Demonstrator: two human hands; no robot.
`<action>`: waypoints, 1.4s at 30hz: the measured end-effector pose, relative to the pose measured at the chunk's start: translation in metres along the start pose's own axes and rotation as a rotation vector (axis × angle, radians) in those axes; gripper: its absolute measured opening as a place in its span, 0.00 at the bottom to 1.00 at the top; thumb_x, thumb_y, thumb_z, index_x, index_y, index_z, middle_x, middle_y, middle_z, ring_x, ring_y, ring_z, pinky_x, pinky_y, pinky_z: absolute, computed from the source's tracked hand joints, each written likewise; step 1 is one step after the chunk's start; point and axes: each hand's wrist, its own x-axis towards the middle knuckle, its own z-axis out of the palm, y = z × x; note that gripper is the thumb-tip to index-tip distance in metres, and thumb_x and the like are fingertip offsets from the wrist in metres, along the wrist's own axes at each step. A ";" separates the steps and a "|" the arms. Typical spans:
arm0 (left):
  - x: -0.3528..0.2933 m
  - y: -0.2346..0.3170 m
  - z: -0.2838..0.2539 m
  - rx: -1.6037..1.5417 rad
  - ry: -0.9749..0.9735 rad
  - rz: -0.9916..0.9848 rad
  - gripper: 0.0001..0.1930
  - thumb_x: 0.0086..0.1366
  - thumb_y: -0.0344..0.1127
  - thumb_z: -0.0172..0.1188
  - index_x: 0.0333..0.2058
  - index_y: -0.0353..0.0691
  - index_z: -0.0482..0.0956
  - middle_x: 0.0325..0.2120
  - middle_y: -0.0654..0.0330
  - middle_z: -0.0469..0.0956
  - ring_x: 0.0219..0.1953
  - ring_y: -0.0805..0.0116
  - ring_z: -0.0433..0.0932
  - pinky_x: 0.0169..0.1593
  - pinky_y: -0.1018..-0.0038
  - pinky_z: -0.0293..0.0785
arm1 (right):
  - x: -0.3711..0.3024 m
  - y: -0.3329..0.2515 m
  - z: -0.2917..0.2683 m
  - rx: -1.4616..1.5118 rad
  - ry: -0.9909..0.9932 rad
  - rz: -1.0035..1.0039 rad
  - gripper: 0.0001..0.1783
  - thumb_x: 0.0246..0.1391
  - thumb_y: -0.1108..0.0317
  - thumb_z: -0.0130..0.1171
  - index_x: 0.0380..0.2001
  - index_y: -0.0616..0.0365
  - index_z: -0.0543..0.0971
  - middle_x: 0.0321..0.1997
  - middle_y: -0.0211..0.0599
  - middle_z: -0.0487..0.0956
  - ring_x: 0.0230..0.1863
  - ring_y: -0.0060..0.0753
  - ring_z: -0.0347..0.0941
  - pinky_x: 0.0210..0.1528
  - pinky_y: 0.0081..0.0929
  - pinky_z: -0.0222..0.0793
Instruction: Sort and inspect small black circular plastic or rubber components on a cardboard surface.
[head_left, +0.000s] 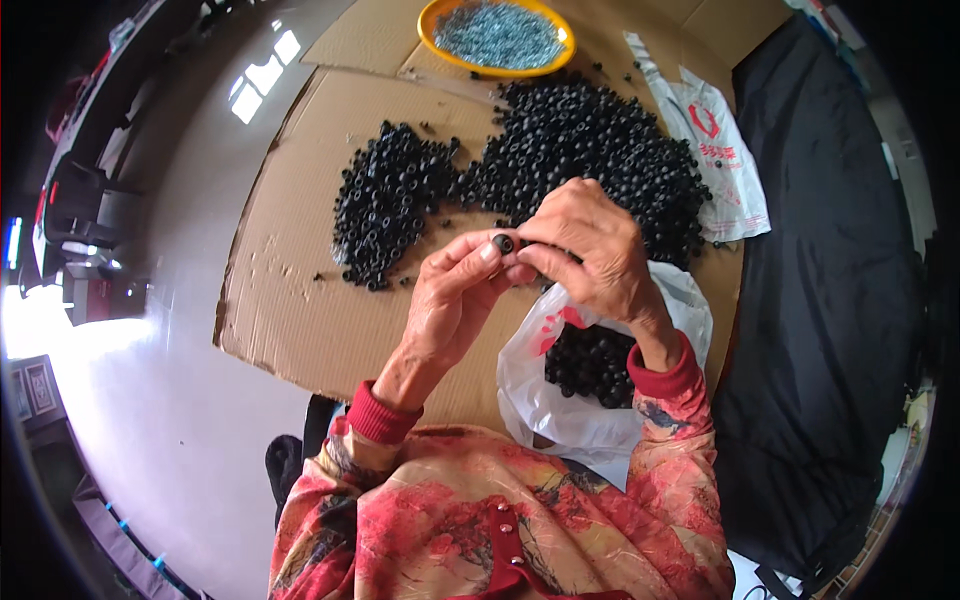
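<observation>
"Pale floor (190, 310) fills the left of the head view, and a black sheet (820, 300) hangs along the right; brown cardboard (285, 250) lies between them as the work surface; what is on it?"

"Small black parts, loose, in a smaller pile (385, 205) to the left and a larger pile (590, 135) to the right, almost running together; beyond them stands a yellow bowl (515, 73) of silvery bits (497, 36); a flat white bag (735, 195) lies just right of the larger pile."

"And the hands — how do they stand?"

"They meet above the near side of the cardboard; the left hand (455, 290) pinches one black piece (504, 243) between thumb and forefinger; the right hand (590, 245) has its fingers bunched close beside that piece, though I cannot tell whether they grip anything."

"How far along would you call it?"

"Underway, I'd judge, with much left; an open white bag (515, 365) below the right wrist holds a batch of dark parts (590, 368) — perhaps the share already done, though I cannot tell them from the loose ones; both piles look like what remains, seemingly the greater part; the bowl, too, looks well filled."
</observation>
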 end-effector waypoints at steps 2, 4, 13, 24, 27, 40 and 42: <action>0.008 -0.003 -0.005 -0.050 0.003 -0.029 0.12 0.63 0.33 0.52 0.41 0.30 0.73 0.36 0.55 0.76 0.40 0.66 0.75 0.49 0.67 0.71 | 0.002 0.005 -0.003 -0.065 -0.038 -0.040 0.08 0.39 0.74 0.63 0.28 0.59 0.78 0.26 0.35 0.73 0.32 0.37 0.70 0.37 0.30 0.67; 0.009 -0.004 -0.001 -0.103 -0.024 -0.049 0.12 0.63 0.33 0.52 0.41 0.31 0.73 0.37 0.55 0.76 0.41 0.65 0.75 0.49 0.66 0.71 | -0.002 0.007 -0.004 0.092 0.024 0.050 0.07 0.40 0.74 0.62 0.28 0.59 0.78 0.27 0.35 0.74 0.33 0.36 0.71 0.38 0.30 0.67; 0.014 -0.007 0.009 -0.279 -0.176 -0.081 0.11 0.64 0.32 0.51 0.42 0.33 0.72 0.42 0.56 0.74 0.47 0.64 0.72 0.51 0.63 0.69 | -0.013 0.007 0.017 0.907 0.186 0.440 0.09 0.53 0.69 0.53 0.32 0.65 0.78 0.41 0.43 0.74 0.51 0.40 0.68 0.53 0.33 0.63; 0.012 -0.003 0.015 0.084 -0.067 -0.002 0.12 0.62 0.29 0.53 0.43 0.29 0.74 0.40 0.55 0.76 0.40 0.69 0.75 0.49 0.73 0.70 | -0.014 0.012 0.000 0.427 0.152 0.205 0.08 0.45 0.75 0.57 0.32 0.59 0.78 0.36 0.39 0.76 0.43 0.35 0.72 0.47 0.29 0.66; 0.013 0.001 0.018 0.202 -0.074 0.035 0.11 0.61 0.28 0.55 0.42 0.30 0.75 0.39 0.56 0.76 0.39 0.71 0.74 0.48 0.74 0.70 | -0.007 0.008 -0.016 0.190 0.042 0.085 0.08 0.42 0.77 0.58 0.30 0.59 0.78 0.34 0.38 0.76 0.42 0.38 0.72 0.46 0.30 0.67; 0.017 -0.004 0.018 -0.038 -0.057 -0.098 0.11 0.62 0.31 0.53 0.40 0.30 0.74 0.40 0.52 0.76 0.41 0.67 0.75 0.51 0.70 0.71 | -0.016 0.010 -0.016 0.399 0.113 0.204 0.06 0.47 0.77 0.57 0.31 0.64 0.75 0.36 0.44 0.76 0.41 0.34 0.72 0.44 0.27 0.67; 0.018 -0.004 0.018 -0.053 -0.051 -0.105 0.11 0.62 0.31 0.54 0.40 0.30 0.74 0.39 0.52 0.76 0.41 0.67 0.76 0.51 0.69 0.71 | -0.014 0.011 -0.018 0.409 0.088 0.212 0.05 0.48 0.77 0.56 0.31 0.65 0.74 0.36 0.45 0.75 0.42 0.34 0.71 0.45 0.27 0.66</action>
